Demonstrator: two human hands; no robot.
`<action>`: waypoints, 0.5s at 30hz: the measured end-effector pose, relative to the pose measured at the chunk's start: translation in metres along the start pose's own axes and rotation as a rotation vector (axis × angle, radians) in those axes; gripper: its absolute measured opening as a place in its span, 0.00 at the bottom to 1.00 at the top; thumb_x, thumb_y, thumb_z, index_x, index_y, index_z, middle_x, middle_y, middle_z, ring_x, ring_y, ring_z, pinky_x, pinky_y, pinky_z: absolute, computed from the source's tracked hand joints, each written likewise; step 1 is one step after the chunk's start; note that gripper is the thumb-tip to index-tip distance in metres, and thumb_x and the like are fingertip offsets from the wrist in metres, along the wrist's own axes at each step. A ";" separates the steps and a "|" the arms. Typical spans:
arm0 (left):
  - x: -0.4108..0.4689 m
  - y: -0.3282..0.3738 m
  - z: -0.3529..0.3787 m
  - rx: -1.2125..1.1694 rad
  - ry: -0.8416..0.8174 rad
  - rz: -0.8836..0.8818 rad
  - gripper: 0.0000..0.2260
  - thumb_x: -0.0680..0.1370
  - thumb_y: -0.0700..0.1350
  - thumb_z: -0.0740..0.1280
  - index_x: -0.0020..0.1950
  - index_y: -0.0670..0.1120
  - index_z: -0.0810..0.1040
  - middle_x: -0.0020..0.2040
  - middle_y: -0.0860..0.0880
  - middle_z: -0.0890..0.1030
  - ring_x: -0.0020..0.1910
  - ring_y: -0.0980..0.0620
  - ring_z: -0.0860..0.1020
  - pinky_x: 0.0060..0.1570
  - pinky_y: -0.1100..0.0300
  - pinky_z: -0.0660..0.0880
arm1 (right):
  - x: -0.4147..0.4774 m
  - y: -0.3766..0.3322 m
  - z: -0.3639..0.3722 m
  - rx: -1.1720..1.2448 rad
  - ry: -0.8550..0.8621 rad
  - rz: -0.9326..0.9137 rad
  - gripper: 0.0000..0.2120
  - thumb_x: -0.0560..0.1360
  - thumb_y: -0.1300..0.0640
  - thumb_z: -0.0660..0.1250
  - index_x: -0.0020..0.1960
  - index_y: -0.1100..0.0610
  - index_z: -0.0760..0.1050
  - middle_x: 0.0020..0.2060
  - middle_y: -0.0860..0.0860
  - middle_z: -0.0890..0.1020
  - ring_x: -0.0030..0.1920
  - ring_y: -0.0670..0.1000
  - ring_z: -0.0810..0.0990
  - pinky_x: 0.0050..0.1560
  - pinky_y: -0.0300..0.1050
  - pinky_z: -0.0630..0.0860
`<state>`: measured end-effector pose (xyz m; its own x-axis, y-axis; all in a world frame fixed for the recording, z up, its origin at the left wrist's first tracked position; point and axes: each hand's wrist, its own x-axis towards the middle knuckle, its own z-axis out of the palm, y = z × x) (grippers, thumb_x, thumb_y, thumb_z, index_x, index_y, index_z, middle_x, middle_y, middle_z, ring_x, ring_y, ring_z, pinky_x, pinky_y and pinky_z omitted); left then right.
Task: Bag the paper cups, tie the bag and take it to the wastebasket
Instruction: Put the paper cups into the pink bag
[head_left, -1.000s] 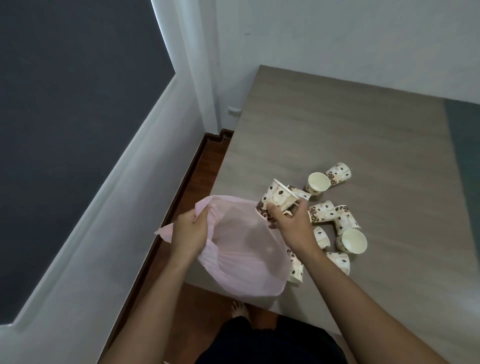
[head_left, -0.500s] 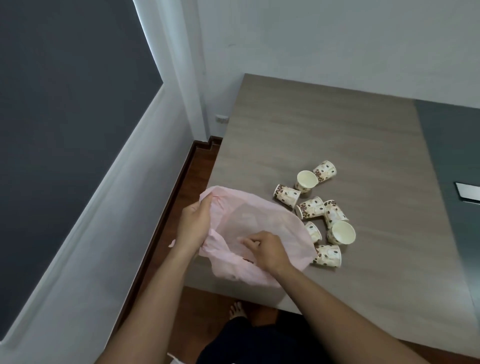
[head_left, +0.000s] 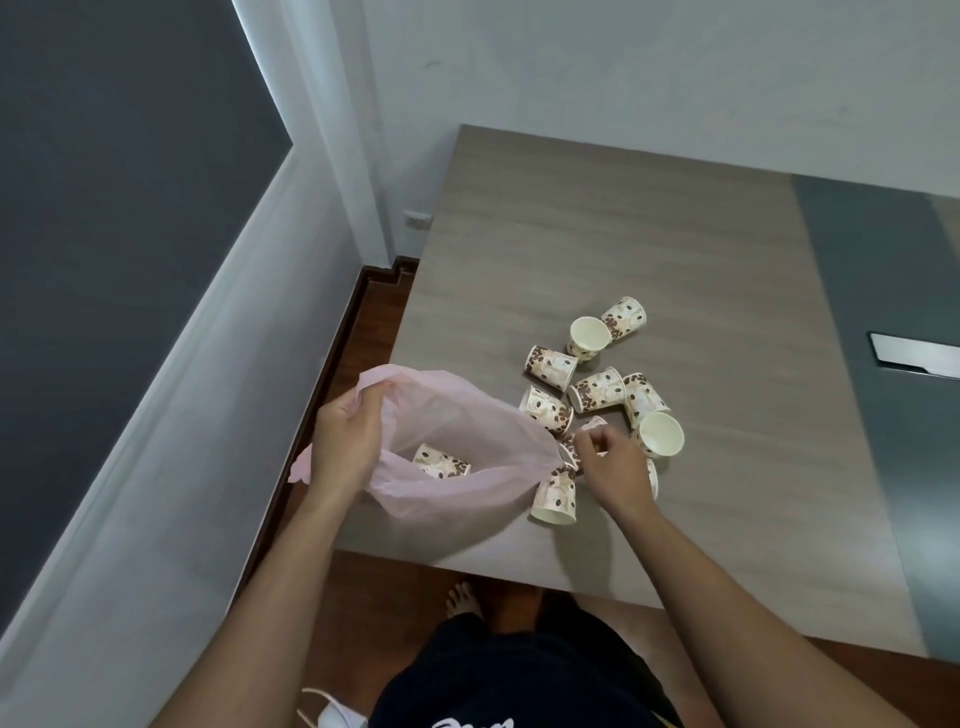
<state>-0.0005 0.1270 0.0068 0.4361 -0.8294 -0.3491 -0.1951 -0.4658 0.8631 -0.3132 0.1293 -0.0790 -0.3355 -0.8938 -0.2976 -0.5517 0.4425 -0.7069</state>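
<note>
**Paper cups (head_left: 597, 389) lie beyond the right hand (head_left: 610, 465); one sits in the bag (head_left: 467, 415)**

Gripping the near-left rim of the pink bag, the left hand (head_left: 345, 447) has fingers and thumb curled round a gathered fold and holds the mouth wide toward the right hand. Inside, just right of the left hand, one patterned cup (head_left: 441, 462) lies on its side. The bag rests on the corner of the grey table (head_left: 623, 234), and its far rim reaches almost to the right hand's fingertips.

The right hand hovers low over the table, palm down, fingers curled in toward a small cup (head_left: 592, 423) at their tips. Whether they have closed on it cannot be told. Just left of this hand, against the bag's edge, a fallen cup (head_left: 556, 496) lies with its mouth toward the person. A hidden cup's rim (head_left: 652, 478) shows at the right side of the wrist. Beyond the knuckles lies an open-mouthed cup (head_left: 660, 434), and farther out several more lie tumbled close together. Between the forearms, a bare foot (head_left: 460, 597) stands on the wood floor.
</note>
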 end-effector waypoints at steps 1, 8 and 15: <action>-0.001 -0.001 -0.001 0.013 -0.014 0.018 0.16 0.86 0.53 0.65 0.43 0.49 0.85 0.38 0.55 0.84 0.43 0.53 0.82 0.45 0.55 0.77 | 0.000 0.009 0.004 -0.029 -0.038 0.035 0.08 0.83 0.52 0.70 0.49 0.57 0.81 0.44 0.51 0.86 0.47 0.52 0.84 0.48 0.46 0.74; -0.019 -0.020 0.002 0.116 -0.047 0.105 0.13 0.86 0.51 0.65 0.51 0.49 0.88 0.44 0.47 0.88 0.45 0.52 0.83 0.45 0.55 0.78 | -0.007 0.057 0.042 -0.284 -0.208 0.249 0.28 0.80 0.40 0.73 0.67 0.61 0.76 0.62 0.60 0.84 0.65 0.63 0.82 0.62 0.53 0.78; -0.030 -0.044 -0.001 0.273 -0.111 0.096 0.23 0.88 0.52 0.66 0.44 0.33 0.80 0.39 0.32 0.79 0.36 0.51 0.74 0.37 0.60 0.70 | -0.012 0.081 0.058 -0.259 -0.374 0.363 0.37 0.80 0.34 0.70 0.74 0.64 0.74 0.68 0.62 0.82 0.69 0.64 0.81 0.59 0.49 0.73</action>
<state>-0.0037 0.1726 -0.0208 0.3085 -0.8951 -0.3218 -0.4658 -0.4371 0.7694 -0.3095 0.1712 -0.1703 -0.2712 -0.6259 -0.7312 -0.6367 0.6864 -0.3514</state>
